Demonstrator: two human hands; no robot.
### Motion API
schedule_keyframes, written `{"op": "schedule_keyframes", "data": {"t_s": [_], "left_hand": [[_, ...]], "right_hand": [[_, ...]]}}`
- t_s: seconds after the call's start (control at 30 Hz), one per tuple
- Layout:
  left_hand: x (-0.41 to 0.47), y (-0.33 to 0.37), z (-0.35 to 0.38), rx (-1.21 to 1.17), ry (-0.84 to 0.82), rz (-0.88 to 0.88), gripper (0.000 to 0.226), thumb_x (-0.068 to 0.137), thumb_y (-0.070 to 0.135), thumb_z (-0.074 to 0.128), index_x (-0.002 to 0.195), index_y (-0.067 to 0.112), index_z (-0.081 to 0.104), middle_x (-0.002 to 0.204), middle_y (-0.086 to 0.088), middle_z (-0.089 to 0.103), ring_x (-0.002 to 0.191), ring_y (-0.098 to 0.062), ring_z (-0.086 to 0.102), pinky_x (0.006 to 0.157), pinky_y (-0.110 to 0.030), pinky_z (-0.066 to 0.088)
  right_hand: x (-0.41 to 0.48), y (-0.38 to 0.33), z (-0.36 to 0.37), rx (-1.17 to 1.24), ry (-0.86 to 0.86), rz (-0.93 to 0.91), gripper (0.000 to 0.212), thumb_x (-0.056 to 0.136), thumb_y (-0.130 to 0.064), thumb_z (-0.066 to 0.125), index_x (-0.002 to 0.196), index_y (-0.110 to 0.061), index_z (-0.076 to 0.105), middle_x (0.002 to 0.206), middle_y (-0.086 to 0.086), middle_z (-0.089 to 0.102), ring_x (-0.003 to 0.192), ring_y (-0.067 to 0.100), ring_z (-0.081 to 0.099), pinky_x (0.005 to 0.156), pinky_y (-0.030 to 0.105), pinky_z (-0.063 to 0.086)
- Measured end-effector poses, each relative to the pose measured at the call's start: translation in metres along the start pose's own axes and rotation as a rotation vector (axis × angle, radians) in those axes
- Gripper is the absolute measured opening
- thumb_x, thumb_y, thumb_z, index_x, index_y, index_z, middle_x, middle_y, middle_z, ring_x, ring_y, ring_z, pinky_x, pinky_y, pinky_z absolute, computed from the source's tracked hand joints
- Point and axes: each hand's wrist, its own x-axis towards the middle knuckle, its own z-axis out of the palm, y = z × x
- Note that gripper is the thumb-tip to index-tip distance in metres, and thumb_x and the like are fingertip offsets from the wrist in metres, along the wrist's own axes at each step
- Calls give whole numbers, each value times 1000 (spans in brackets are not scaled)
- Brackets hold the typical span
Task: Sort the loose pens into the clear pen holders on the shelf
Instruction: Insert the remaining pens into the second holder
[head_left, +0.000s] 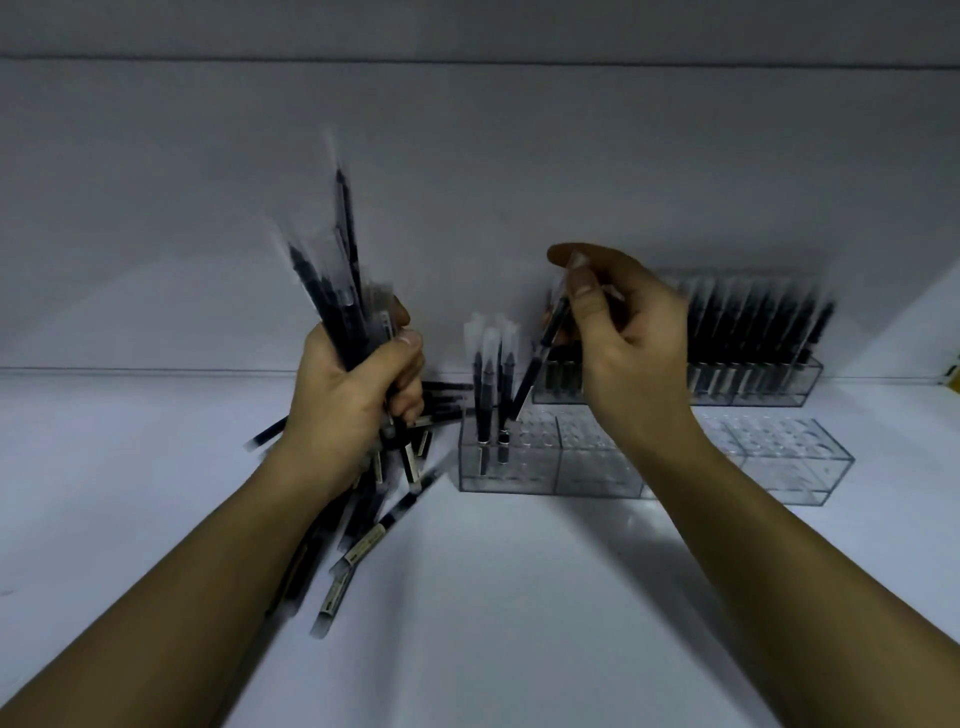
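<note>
The left hand (358, 395) grips a bundle of pens (337, 291) while the right hand (618, 332) pinches one pen (540, 358) above the near clear holder (519, 462).

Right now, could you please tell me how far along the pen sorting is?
Done: the back holder looks full, and a few pens stand in the front holder. In hand: the right hand pinches one pen, tip at that holder's top; the left hand grips a bundle. Left: that bundle, the loose pile on the shelf, and most front holes empty.
</note>
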Motion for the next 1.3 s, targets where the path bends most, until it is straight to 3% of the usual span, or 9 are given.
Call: {"op": "schedule_keyframes", "data": {"t_s": [0.27,0.37,0.53,0.7,0.87,1.07,1.17,1.3], "left_hand": [[1,-5,0,23,10,-11,7,89,7,53,88,12,47,59,-4,34,45,-19,31,47,-28,34],[0,-4,0,38,14,-10,7,89,7,53,89,11,47,59,-4,35,46,-20,31,47,-28,35],[1,-4,0,35,9,-4,7,89,7,53,90,11,47,59,-5,36,46,-20,32,47,-29,35],[1,-5,1,10,-2,-7,9,87,6,53,93,10,47,58,-2,38,45,-20,32,47,-29,35],[-3,0,0,-122,-168,-68,15,84,4,54,98,8,50,64,-7,41,48,-19,38,51,-30,36],[-11,5,3,41,-353,-20,21,95,14,55,113,10,64,94,-13,71,76,-32,69,68,-42,56],[-14,10,9,44,-370,-14,21,93,17,57,108,22,71,95,-11,74,80,-32,73,69,-40,59],[-15,11,12,7,-333,-49,27,86,21,60,104,35,74,97,-3,77,88,-24,75,73,-40,61]], "right_hand": [[-1,5,0,-78,-92,-109,28,103,-16,56,129,-10,66,102,6,69,82,21,71,75,48,61],[-5,4,1,-125,-149,-171,28,100,-13,59,128,-11,65,90,2,65,73,23,65,67,43,57],[-10,3,3,-220,-241,-247,23,93,-8,68,115,-11,60,85,-6,61,70,11,59,62,19,49],[-12,6,3,-333,-326,-306,14,87,-2,70,97,-7,60,78,-2,58,69,8,55,62,14,44],[-12,5,5,-358,-227,-372,14,85,-9,73,95,-9,63,87,-1,58,75,13,54,67,22,45],[-13,-2,7,-281,-154,-325,19,93,-26,70,110,-19,71,101,-3,62,93,15,62,72,38,53],[-12,-3,7,-264,-210,-312,23,94,-33,68,114,-23,72,104,-7,61,100,12,61,74,38,54],[-13,-3,11,-159,-267,-288,14,91,-33,69,101,-25,73,102,-6,62,101,17,63,76,48,54]]}}
